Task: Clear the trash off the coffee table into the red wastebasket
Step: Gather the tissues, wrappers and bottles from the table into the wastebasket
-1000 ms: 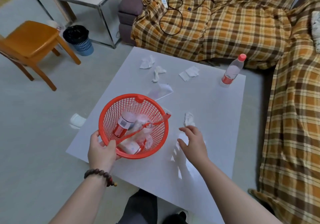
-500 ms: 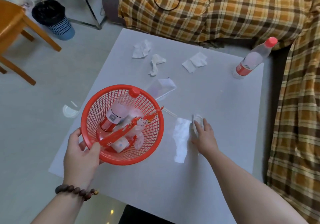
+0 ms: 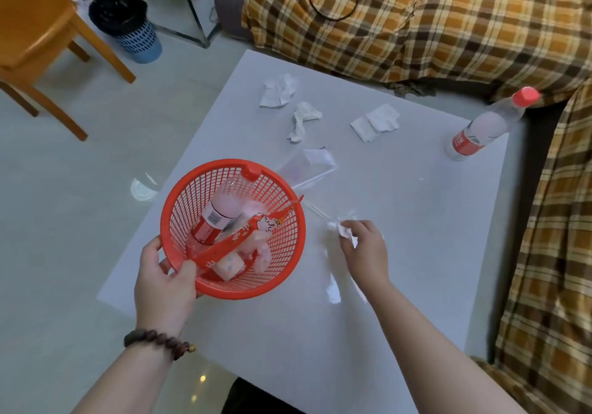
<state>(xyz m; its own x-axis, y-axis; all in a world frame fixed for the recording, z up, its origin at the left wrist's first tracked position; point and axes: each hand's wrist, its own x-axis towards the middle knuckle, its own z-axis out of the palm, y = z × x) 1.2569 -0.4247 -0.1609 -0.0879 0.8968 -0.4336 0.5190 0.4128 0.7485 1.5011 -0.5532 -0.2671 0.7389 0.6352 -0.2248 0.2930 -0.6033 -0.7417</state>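
Observation:
My left hand (image 3: pixel 165 280) grips the near rim of the red wastebasket (image 3: pixel 288 253), held tilted over the white coffee table (image 3: pixel 400 269). Inside lie a plastic bottle (image 3: pixel 221 215), a red wrapper (image 3: pixel 246 237) and white scraps. My right hand (image 3: pixel 365 250) pinches a crumpled white tissue (image 3: pixel 344 229) just right of the basket. Farther back on the table lie three crumpled tissues (image 3: pixel 278 90), (image 3: pixel 302 120), (image 3: pixel 376 122), a clear plastic packet (image 3: pixel 307 167) and a thin stick (image 3: pixel 315 210). A red-capped bottle (image 3: pixel 487 125) stands at the far right corner.
A plaid-covered sofa (image 3: pixel 416 22) runs along the back and right side of the table. On the floor to the left stand an orange chair (image 3: pixel 38 39) and a blue bin with a black liner (image 3: pixel 128 26). A white scrap (image 3: pixel 142 187) lies on the floor.
My right hand has closed on the tissue and lifted it slightly off the table toward the basket. The view shifted; my left hand keeps hold of the basket.

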